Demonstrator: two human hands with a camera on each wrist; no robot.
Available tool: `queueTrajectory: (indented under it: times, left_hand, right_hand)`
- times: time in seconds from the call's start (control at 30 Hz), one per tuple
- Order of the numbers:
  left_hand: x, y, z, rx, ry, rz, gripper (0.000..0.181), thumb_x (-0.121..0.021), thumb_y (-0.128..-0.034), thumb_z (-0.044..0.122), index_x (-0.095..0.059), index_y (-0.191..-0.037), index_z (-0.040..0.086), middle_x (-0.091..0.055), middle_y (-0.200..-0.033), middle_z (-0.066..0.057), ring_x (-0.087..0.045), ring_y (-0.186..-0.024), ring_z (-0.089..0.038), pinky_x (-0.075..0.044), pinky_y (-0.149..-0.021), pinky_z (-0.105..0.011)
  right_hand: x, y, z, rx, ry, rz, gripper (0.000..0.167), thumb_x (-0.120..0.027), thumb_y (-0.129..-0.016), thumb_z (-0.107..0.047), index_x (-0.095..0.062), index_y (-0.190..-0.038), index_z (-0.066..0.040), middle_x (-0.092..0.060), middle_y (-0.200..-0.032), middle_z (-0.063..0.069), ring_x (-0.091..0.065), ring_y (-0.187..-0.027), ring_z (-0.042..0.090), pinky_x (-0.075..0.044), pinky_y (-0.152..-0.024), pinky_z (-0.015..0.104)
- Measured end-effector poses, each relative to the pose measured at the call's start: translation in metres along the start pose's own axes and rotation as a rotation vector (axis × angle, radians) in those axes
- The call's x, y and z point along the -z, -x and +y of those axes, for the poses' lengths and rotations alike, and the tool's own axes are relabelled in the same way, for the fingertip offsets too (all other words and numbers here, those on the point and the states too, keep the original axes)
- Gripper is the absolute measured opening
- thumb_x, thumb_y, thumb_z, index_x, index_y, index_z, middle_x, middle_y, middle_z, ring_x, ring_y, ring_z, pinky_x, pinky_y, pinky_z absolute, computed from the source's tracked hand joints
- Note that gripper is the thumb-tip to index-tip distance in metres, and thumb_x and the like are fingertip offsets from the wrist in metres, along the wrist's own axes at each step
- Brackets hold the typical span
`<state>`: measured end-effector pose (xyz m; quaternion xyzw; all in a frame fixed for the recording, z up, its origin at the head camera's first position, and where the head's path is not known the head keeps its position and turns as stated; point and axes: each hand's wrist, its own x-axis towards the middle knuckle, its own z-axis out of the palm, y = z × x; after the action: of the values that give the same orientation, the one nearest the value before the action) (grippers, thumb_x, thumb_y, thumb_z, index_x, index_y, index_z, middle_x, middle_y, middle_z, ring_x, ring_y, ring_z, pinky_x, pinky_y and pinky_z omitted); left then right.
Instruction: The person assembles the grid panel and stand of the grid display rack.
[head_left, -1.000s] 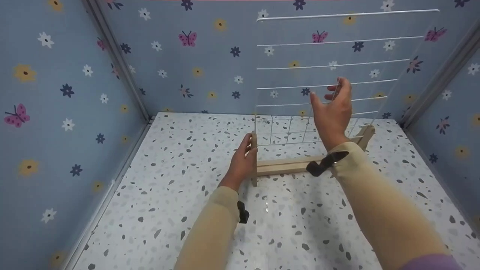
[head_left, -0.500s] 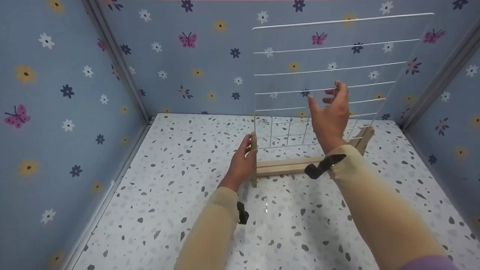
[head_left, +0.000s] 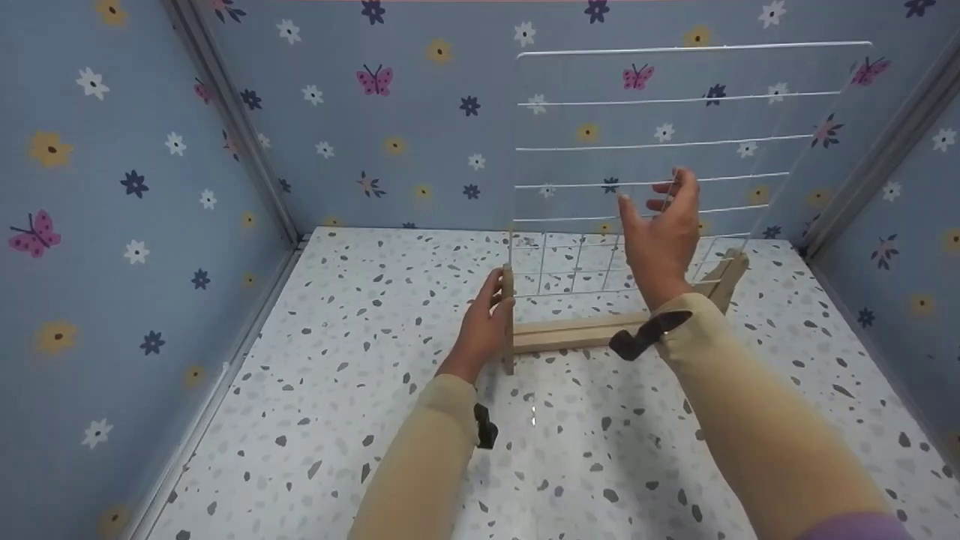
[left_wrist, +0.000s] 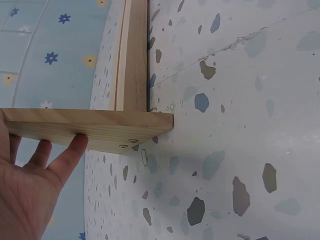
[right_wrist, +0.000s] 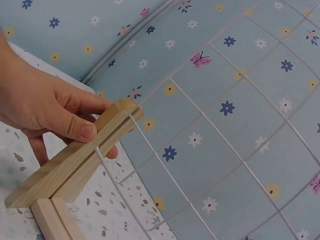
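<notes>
A wooden stand holds an upright white wire rack (head_left: 667, 143). My left hand (head_left: 480, 326) holds the left wooden side piece (head_left: 508, 322); in the left wrist view, fingers (left_wrist: 70, 157) touch the side piece's outer face (left_wrist: 85, 127). The right wrist view shows a hand at the side piece (right_wrist: 75, 160), its thumb on the front and fingertips behind. My right hand (head_left: 664, 236) is raised at the middle of the rack, thumb apart from curved fingers; whether it touches the wires I cannot tell.
A wooden crossbar (head_left: 570, 334) joins the left side piece to the right one (head_left: 731, 277). The stand rests on a white speckled surface (head_left: 360, 375). Blue patterned panels (head_left: 420, 112) rise behind and on both sides, with grey strips in the corners.
The rack's top edge has moved lower in the head view, and my right hand has dropped slightly with it. My left hand stays at the left side piece.
</notes>
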<state>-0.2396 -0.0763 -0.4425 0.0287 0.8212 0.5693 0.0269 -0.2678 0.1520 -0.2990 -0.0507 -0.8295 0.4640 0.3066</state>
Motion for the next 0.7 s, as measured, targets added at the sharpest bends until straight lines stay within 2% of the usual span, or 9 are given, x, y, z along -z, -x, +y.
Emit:
queueTrajectory:
  times: [0.3,0.7]
  left_hand:
    - [-0.0001,0.0003,0.0004,0.000,0.017,-0.003,0.061,-0.042,-0.1088,0.041,-0.015,-0.163,0.035,-0.029,-0.164,0.007,-0.034,-0.148,-0.018,-0.037,-0.117,-0.044]
    - [0.0011,0.0008,0.0014,0.010,-0.006,-0.001,0.061,-0.041,-0.1091,0.042,-0.014,-0.163,0.036,-0.027,-0.165,0.008,-0.034,-0.148,-0.018,-0.036,-0.118,-0.043]
  right_hand:
    - [-0.0029,0.0033,0.0054,-0.008,0.008,-0.005,0.071,-0.074,-0.094,-0.038,-0.036,-0.150,-0.015,-0.054,-0.133,0.001,-0.058,-0.117,0.013,-0.051,-0.094,0.027]
    - [-0.0088,0.0058,0.0109,0.034,0.022,0.009,0.069,-0.075,-0.093,-0.032,-0.038,-0.147,-0.012,-0.055,-0.130,0.002,-0.059,-0.115,0.015,-0.053,-0.091,0.029]
